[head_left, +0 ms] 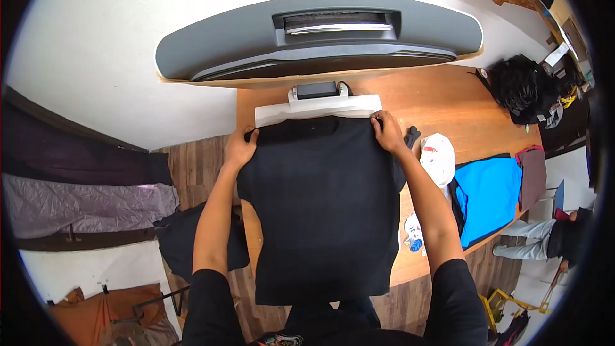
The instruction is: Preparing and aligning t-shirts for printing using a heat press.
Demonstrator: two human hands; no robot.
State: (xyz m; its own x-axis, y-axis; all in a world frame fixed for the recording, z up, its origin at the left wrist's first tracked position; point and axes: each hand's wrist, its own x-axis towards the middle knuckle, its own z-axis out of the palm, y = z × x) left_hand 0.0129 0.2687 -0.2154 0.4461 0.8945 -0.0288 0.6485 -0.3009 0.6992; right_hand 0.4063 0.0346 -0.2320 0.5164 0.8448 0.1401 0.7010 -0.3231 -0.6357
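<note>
A black T-shirt [323, 211] lies spread flat over a white press platen [275, 113] on a wooden table [442, 102]. My left hand [240, 147] grips the shirt's left shoulder at the far edge. At the other shoulder, my right hand [389, 131] pinches the fabric near the collar. The shirt's lower hem hangs over the table's near edge toward my body. Above the platen sits the raised grey heat-press head [320, 35].
A white cap [438, 157], a blue shirt [488, 195] and a maroon cloth [532, 176] lie to the right on the table. A black bag [522, 86] sits at the far right. Dark garments hang at left; a person sits at lower right.
</note>
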